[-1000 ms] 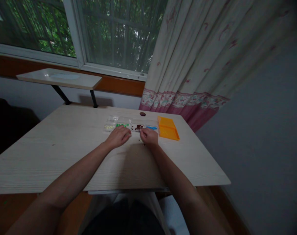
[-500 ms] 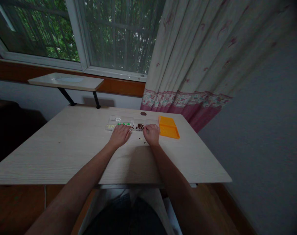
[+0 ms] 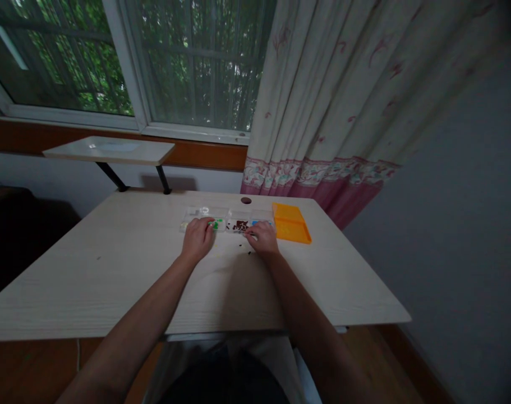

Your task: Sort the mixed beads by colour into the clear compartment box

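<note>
A row of clear plastic boxes with raised lids lies towards the back of the desk. Small green pieces [image 3: 216, 224] fill one box, and my left hand [image 3: 197, 238] rests at its left side, thumb and fingers closed together. My right hand [image 3: 263, 240] is pinched at the front right corner of the box of dark brown pieces [image 3: 240, 225]. Whatever either hand pinches is too small to make out. Behind the right fingers, blue pieces [image 3: 256, 223] show in part. Pale yellow pieces [image 3: 184, 225] are mostly covered by the left hand.
An open orange case [image 3: 292, 230] lies right of the boxes. Several tiny dark pieces, one dark piece [image 3: 249, 253] among them, are loose on the pale wooden desk [image 3: 129, 269]. A raised shelf [image 3: 112, 151] stands at the back left, and a round dark spot [image 3: 245, 200] lies behind the boxes.
My left hand has moved left, away from the brown pieces to the green ones, uncovering them. My right hand has shifted slightly, showing blue pieces behind it. The view has tilted a little.
</note>
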`<state>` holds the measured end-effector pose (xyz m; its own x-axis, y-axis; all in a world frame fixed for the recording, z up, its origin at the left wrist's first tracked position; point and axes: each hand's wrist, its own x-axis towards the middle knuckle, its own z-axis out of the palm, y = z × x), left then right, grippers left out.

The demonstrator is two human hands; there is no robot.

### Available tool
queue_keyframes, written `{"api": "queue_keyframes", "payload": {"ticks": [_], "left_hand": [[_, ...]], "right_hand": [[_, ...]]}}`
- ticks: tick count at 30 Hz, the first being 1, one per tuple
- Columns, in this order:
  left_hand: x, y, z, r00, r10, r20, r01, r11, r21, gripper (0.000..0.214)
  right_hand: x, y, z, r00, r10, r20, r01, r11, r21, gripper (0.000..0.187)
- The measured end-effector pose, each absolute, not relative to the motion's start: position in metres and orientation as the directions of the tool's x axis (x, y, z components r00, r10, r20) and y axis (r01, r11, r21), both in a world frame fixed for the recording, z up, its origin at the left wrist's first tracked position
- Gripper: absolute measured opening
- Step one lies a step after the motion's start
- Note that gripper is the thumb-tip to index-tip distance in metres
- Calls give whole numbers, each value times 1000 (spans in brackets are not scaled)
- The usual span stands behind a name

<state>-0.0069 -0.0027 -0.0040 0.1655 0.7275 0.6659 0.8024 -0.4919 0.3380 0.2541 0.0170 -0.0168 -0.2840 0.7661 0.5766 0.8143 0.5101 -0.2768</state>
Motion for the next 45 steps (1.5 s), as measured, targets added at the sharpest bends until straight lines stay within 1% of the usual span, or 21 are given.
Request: {"api": "queue_keyframes", "payload": {"ticks": [3,5,9,12,13,15,17,19,21,24,29,34,36,38,39,41,43,45], "left_hand": [[-16,0,-3,64,740,669,775,-460,434,27],[-23,1,-2,25,734,678,779,-440,447,25],[-36,3,3,-165,676,718,848,-274,453,24],[-46,9,0,-273,674,686,843,-176,508,32],[-48,12,-3,-290,697,656,829,-159,536,35],[-50,16,-9,-317,744,588,785,-141,603,39],[-49,19,-15,-324,779,536,742,-142,655,40],[-47,21,-18,-311,795,521,726,-155,670,41],[-45,21,-19,-292,801,523,730,-168,663,42],[-43,20,-20,-281,808,518,735,-166,658,42],[-43,16,-19,-286,810,512,741,-151,654,42],[-45,12,-15,-299,823,484,721,-137,679,43],[-46,12,-13,-316,833,454,703,-116,702,42],[-47,13,-12,-346,840,418,681,-82,728,42],[-48,13,-11,-356,843,404,674,-68,736,42],[-49,13,-9,-363,847,389,676,-48,736,43],[-51,12,-6,-365,849,381,697,-22,717,45],[-52,10,-3,-377,852,364,728,29,685,48]], "right_hand": [[254,19,-20,-308,796,521,826,496,-269,11],[252,19,-21,-305,819,486,843,469,-262,12],[248,15,-17,-287,857,429,865,424,-268,16],[248,12,-12,-245,874,420,873,388,-296,17],[250,11,-11,-199,880,432,884,351,-308,19],[255,10,-8,-24,883,469,917,207,-341,22],[265,11,-6,204,838,506,921,11,-390,25],[275,12,-6,362,772,523,891,-122,-438,27],[284,13,-6,427,755,498,866,-183,-464,33],[290,15,-9,434,794,425,857,-218,-468,41],[290,20,-16,378,832,407,868,-166,-467,40],[293,21,-17,352,838,416,867,-124,-483,40],[293,19,-15,357,818,450,866,-109,-488,40],[290,18,-12,321,794,515,880,-50,-472,38],[288,17,-10,272,790,549,891,9,-454,35],[280,16,-7,103,807,582,901,172,-398,26],[269,14,-6,-93,828,553,881,327,-341,18],[259,12,-6,-212,841,499,862,402,-311,12]]}}
